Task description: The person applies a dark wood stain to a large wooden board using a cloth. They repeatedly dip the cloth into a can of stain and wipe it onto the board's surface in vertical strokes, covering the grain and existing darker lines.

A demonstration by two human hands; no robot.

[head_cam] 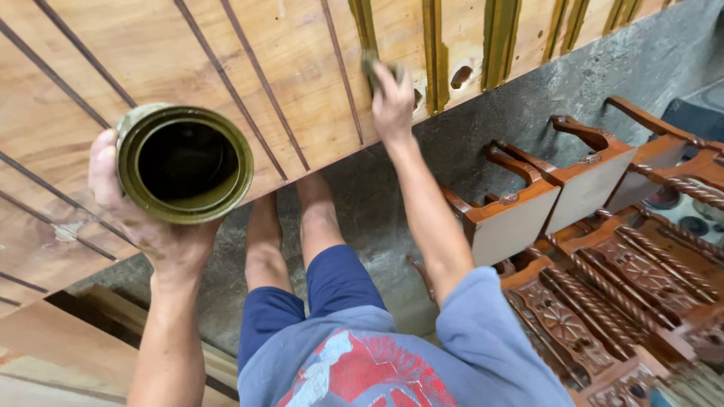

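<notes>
My left hand [143, 218] grips an open round tin [185, 162] smeared with olive-green paint, its dark mouth facing up. My right hand [394, 102] reaches forward and presses a small green-stained pad [375, 66] against a large grooved wooden panel [249, 83]. The grooves to the right of the pad are filled with olive-green paint [434, 53]. The grooves to the left are bare and dark. My legs in blue shorts stand below the panel's lower edge.
Several carved reddish-brown wooden chairs [573, 188] lie stacked at the right on a grey concrete floor [543, 98]. Planks of wood [68, 339] lie at the lower left. The panel slopes across the top of the view.
</notes>
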